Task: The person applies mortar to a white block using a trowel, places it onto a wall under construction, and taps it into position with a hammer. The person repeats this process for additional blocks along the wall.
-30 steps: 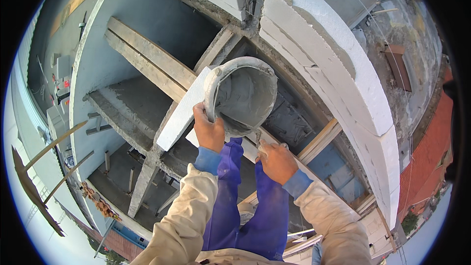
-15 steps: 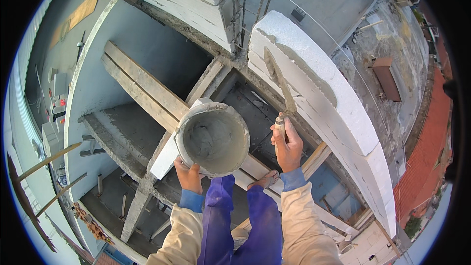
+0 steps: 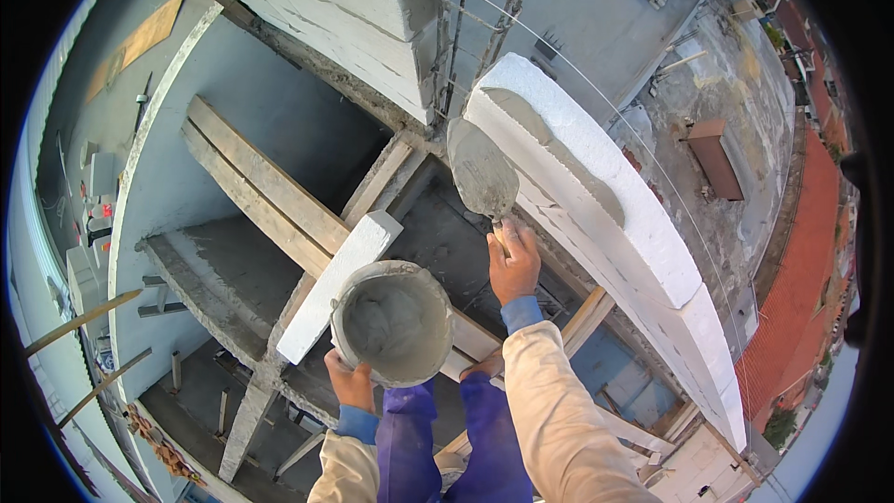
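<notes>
Mortar [image 3: 389, 319], grey and smeared up the sides, lay inside a round bucket [image 3: 441, 310] with its mouth facing up. At the bucket's lower left, the left hand [image 3: 350, 382] had its grip closed on the rim, thumb on top; fingers underneath were hidden. To the bucket's upper right, the right hand [image 3: 514, 265] had its grip wrapped fully round the handle of a trowel [image 3: 482, 168], whose grey blade pointed away from the bucket. Whether the blade touched the white block wall [image 3: 596, 251] right of the bucket could not be told. A grey mortar strip [image 3: 570, 156] covered part of that wall's top. Just left of the bucket, partly behind it, lay a loose white block [image 3: 337, 289], by the near ends of wooden planks [image 3: 265, 182]. Concrete beams [image 3: 249, 424] crossed to the bucket's lower left; steel rods [image 3: 507, 9] stood beyond it, and a red roof [image 3: 796, 251] showed far right of it.
</notes>
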The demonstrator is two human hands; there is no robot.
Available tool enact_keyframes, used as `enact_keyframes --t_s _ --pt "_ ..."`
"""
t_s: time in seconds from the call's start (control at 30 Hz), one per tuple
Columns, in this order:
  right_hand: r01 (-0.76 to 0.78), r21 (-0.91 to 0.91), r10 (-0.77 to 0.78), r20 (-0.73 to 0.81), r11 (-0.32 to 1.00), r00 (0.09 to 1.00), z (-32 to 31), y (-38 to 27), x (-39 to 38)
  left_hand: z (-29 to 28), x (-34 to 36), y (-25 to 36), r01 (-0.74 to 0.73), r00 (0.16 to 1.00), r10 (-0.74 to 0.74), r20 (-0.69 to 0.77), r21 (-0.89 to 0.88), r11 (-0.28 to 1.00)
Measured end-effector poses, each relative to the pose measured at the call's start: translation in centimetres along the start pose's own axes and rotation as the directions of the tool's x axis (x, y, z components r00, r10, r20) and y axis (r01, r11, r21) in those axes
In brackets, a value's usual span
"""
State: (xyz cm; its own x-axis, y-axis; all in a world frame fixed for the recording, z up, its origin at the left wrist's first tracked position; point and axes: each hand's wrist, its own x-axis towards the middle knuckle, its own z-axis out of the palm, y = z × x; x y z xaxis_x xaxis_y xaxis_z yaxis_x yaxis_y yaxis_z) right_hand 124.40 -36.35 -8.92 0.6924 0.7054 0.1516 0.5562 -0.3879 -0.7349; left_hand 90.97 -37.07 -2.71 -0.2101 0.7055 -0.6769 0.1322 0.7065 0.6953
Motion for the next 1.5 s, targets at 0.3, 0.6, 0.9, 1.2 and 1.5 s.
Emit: enact_keyframes --t_s 0.3,0.6,0.9,1.2,1.5 --pt "-0.019 -0.112 0.095 0.724 0.993 0.683 -12.2 -5.2 -8.6 4.1 1.0 2.8 -0.411 0.911 0.37 0.182 0.341 0.845" --pt "-0.197 -0.134 0.22 0.818 0.971 0.532 -11.5 -6.9 -11.6 10.9 0.3 6.8 -0.55 0.832 0.453 0.32 0.38 0.744" --pt "-0.998 -0.055 0.227 0.973 0.035 -0.046 -14.7 -5.7 -9.0 9.7 0.6 6.0 -0.523 0.851 0.449 0.271 0.371 0.767" --pt "-0.602 0.268 0.412 0.522 0.752 0.747 -20.9 -11.0 4.8 3.3 1.6 2.9 -0.199 0.976 0.19 0.11 0.077 0.977" --pt "-0.036 -0.661 0.235 0.215 0.749 0.948 -13.9 -14.0 18.8 -3.0 1.7 -0.4 -0.299 0.953 0.303 0.023 0.247 0.922"
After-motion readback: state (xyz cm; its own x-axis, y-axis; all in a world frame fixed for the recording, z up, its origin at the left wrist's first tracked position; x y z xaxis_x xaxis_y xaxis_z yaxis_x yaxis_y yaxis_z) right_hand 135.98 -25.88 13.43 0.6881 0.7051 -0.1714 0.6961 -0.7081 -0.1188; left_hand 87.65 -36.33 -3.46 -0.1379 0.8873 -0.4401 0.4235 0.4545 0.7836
